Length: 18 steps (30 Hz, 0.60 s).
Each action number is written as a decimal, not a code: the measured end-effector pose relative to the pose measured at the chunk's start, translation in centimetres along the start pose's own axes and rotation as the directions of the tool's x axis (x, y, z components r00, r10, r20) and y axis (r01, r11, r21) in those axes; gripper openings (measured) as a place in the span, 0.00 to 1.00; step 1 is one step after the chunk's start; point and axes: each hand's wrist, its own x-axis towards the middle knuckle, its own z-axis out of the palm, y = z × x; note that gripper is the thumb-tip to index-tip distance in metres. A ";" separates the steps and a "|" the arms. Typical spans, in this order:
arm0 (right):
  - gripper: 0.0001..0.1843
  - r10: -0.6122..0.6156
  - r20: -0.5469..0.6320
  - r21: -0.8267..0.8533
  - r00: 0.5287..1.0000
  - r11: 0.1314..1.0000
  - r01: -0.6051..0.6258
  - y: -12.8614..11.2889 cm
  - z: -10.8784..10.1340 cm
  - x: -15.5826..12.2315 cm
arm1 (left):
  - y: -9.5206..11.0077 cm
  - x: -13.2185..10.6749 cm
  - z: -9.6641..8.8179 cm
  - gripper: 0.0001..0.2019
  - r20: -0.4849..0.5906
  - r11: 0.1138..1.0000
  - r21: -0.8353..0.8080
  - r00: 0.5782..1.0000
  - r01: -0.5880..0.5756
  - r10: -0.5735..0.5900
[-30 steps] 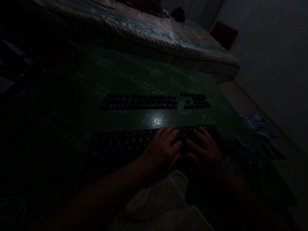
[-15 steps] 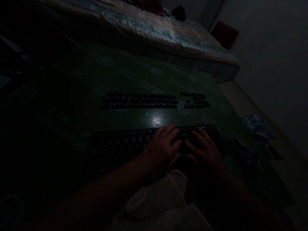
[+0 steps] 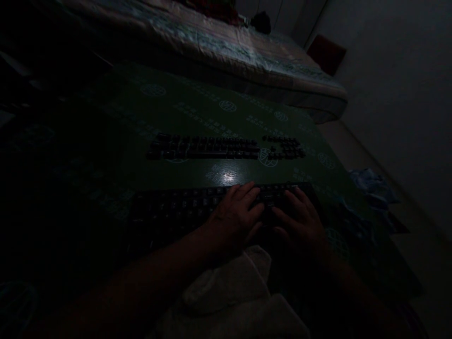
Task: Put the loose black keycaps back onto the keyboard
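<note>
A black keyboard [image 3: 183,207] lies across the near part of a dark green board [image 3: 106,174] printed with pale emblems. My left hand [image 3: 238,212] rests over the keyboard's right-middle part, fingers stretched towards its far edge. Beside it, over the right part, my right hand [image 3: 300,216] has its fingers spread on or just above the keys. Deep shadow hides what lies under both palms. Beyond the keyboard, loose black keycaps [image 3: 208,154] are laid out in rows, with a smaller group of keycaps [image 3: 291,149] to their right.
A bed with a patterned cover [image 3: 226,42] stands past the board's far edge. Crumpled cloth [image 3: 374,186] lies on the floor at the right, near a pale wall [image 3: 395,94]. A light-coloured cloth [image 3: 229,292] shows below my hands. The room is very dark.
The view has shifted slightly. My right hand's fingers have moved a little on the keyboard; my left hand stays in nearly the same place. The keycap rows are unchanged.
</note>
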 end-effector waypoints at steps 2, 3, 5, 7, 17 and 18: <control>0.16 -0.005 0.012 -0.001 1.000 1.000 0.005 -0.1 0.1 0.2 | 0.0 0.0 0.0 0.14 -0.001 1.000 0.003 1.000 -0.004 0.004; 0.15 -0.008 0.011 0.001 1.000 1.000 0.008 -0.2 0.1 0.3 | -0.1 -0.1 0.1 0.14 -0.003 1.000 0.006 1.000 -0.008 0.008; 0.14 -0.016 0.004 0.010 1.000 1.000 0.016 -0.2 0.2 0.5 | -0.1 -0.1 0.2 0.14 -0.004 1.000 0.012 1.000 -0.009 0.009; 0.14 -0.023 0.011 0.016 1.000 1.000 0.023 -0.2 0.1 0.7 | -0.1 -0.1 0.2 0.13 -0.007 1.000 0.014 1.000 -0.006 0.007; 0.18 -0.017 0.082 -0.024 0.996 1.000 0.019 -0.1 0.5 1.4 | 0.1 0.1 -0.1 0.12 0.017 1.000 0.026 1.000 -0.005 0.004; 0.17 -0.019 0.082 -0.025 0.996 0.999 0.021 0.0 0.4 1.5 | 0.1 0.1 -0.1 0.12 0.016 1.000 0.030 1.000 -0.004 0.003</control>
